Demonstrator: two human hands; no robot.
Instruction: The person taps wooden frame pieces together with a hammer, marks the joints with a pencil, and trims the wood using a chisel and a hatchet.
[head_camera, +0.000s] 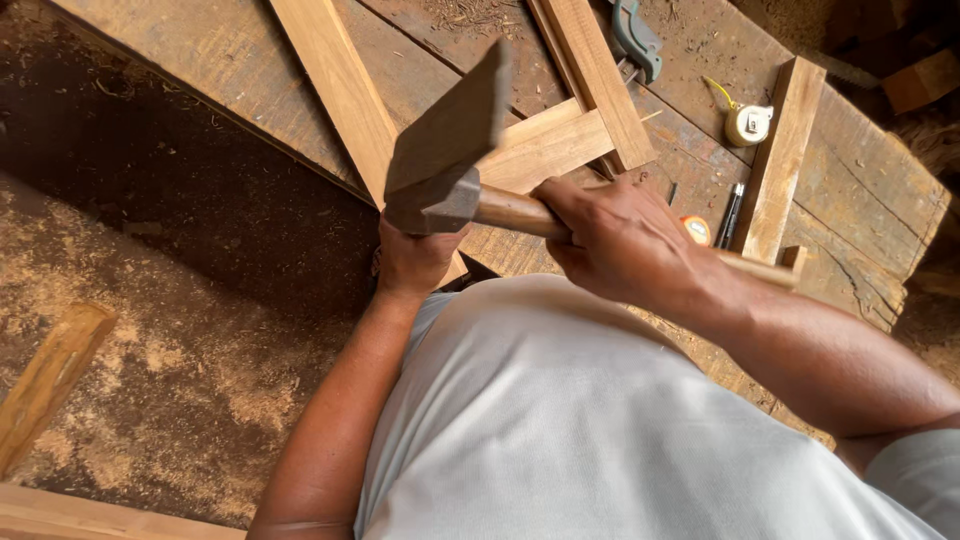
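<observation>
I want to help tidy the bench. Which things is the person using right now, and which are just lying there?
In use:
- hammer, gripped by the right hand
- wooden frame, steadied by the left hand

Lying about:
- tape measure
- pen
- loose wooden batten
- grey-blue clamp

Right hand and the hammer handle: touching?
Touching. The head view shows the right hand with fingers wrapped around the wooden hammer handle, just behind the metal head, with no gap visible.
</observation>
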